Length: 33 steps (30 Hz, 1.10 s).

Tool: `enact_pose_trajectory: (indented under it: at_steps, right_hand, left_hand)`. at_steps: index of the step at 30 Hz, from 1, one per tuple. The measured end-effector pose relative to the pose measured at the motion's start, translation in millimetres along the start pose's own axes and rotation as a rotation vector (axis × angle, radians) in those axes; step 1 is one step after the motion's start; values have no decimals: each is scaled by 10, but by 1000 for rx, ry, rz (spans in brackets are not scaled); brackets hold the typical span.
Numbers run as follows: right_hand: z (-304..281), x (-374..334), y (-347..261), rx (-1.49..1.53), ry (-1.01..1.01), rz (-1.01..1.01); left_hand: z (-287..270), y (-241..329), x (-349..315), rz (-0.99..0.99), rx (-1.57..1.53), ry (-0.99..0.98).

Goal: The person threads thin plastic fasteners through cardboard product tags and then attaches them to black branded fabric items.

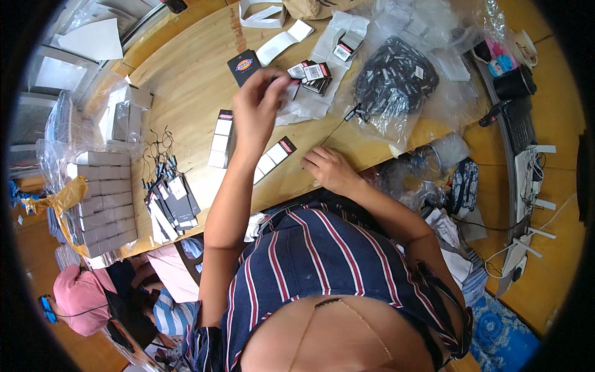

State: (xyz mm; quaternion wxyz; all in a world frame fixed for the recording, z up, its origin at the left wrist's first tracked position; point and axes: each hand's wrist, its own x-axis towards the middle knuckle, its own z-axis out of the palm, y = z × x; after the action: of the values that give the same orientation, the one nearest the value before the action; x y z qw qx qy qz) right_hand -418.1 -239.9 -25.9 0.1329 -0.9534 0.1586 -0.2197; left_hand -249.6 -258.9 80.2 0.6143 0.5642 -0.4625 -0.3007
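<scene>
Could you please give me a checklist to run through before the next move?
1. Right hand at the cord's near end: ok.
2. Left hand gripping something: cannot tell, its fingertips are blurred.
3. Two white cards lying apart: ok.
4. Strung tags squared up: not ok, they are fanned out.
5. Plastic bag on the table: ok.

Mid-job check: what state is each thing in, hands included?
Left hand: raised, blurred, grip unclear
Right hand: curled, grip unclear
Thin cord: straight, reaching toward the right hand
Clear bag: bulging
Label strips: two, flat, apart
Emblem tag: emblem up
Dark tags: heaped, overlapping
Boxes: stacked
</scene>
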Motion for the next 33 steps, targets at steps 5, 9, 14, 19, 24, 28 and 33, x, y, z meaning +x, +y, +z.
enact_pose_trajectory:
  at_steps: [5, 9, 14, 19, 24, 28, 33]
  right_hand:
    - [-40, 92, -113, -63, 28, 28]
    - [28, 97, -163, 18, -37, -13]
    - [141, 195, -309, 101, -64, -52]
    - [297, 467, -375, 189, 76, -81]
    - [238, 682, -474, 536, 273, 105]
    - [145, 569, -379, 399, 193, -96]
    - [-48, 364, -440, 188, 173, -326]
  left_hand:
    - [-441, -87, -538, -198, -55, 8]
    - [-602, -498, -862, -392, -18, 34]
    - [-660, -571, -1038, -408, -49, 26]
    - [-795, -435, -1148, -462, -63, 62]
    - [-965, -551, -1288, -682, -536, -80]
    - [-921, -790, -1293, -854, -1058, -198]
    - [-725, -865, -1182, -1044, -1202, -390]
